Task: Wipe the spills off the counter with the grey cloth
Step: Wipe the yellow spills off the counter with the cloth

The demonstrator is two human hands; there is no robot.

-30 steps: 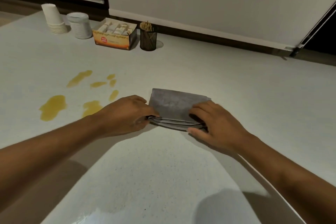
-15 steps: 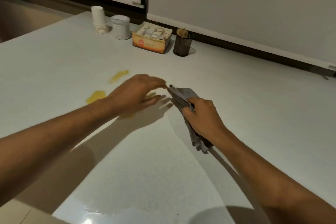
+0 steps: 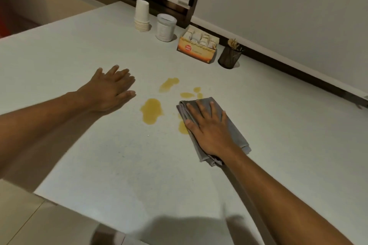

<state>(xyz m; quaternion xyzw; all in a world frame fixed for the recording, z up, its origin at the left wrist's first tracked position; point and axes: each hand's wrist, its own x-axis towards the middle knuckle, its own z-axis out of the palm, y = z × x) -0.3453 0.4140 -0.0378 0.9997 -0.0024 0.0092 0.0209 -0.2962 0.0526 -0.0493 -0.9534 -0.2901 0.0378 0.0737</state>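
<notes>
- Right hand (image 3: 212, 131) flat on grey cloth (image 3: 236, 137), palm down, fingers spread and extended, pressing rather than gripping; nothing enclosed.
- Cloth folded in layers, lying on white counter (image 3: 79, 65) right of centre, long axis running from near-right to far-left; layered edges visible at near end by the wrist.
- Far-left corner of cloth touching a small yellow spot; left edge overlapping a yellow patch (image 3: 182, 127) beside the thumb.
- Spills (image 3: 151, 111): largest puddle just left of cloth, apart from it; elongated streak (image 3: 168, 84) farther back; small drops (image 3: 187, 94) just beyond the cloth's far edge.
- Left hand (image 3: 111, 90) open, palm down on bare counter left of the spills, fingers loosely spread, holding nothing; thumb tip near the largest puddle, not touching.
- Along back edge, in a row: stack of paper cups (image 3: 141, 16), white tub (image 3: 165, 27), orange box (image 3: 197, 46) of sachets, dark mesh holder (image 3: 230, 56) with sticks.
- Shadows over near counter edge.
</notes>
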